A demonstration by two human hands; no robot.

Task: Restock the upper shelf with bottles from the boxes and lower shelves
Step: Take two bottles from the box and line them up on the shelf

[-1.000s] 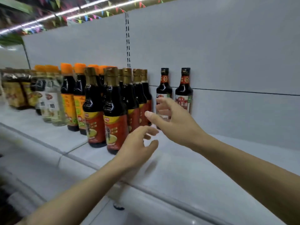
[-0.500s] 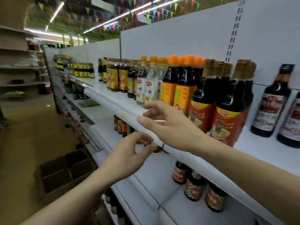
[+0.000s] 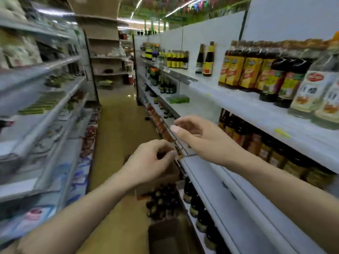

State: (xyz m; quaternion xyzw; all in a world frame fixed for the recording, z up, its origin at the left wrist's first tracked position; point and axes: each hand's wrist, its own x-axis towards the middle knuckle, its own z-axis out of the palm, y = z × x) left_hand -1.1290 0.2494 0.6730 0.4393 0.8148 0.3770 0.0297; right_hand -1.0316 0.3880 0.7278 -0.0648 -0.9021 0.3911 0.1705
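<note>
- While both hands hung empty, left hand [image 3: 146, 158] and right hand [image 3: 200, 136] kept a loose, half-curled grip, likely readying for a pickup.
- Bottles [image 3: 165, 200] sat in the box [image 3: 146, 187] on the floor below; upper shelf [image 3: 256, 107] had gaps.

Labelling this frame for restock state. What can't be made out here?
- Box of bottles on the floor, head view: motion blur; left forearm covers part, so no count.
- Left hand: fingers loosely curled; blur hides whether they pinch anything.
- Clear bottles on the upper shelf: cut off by the right edge.
- Left-side shelves: goods smeared, unreadable.
</note>
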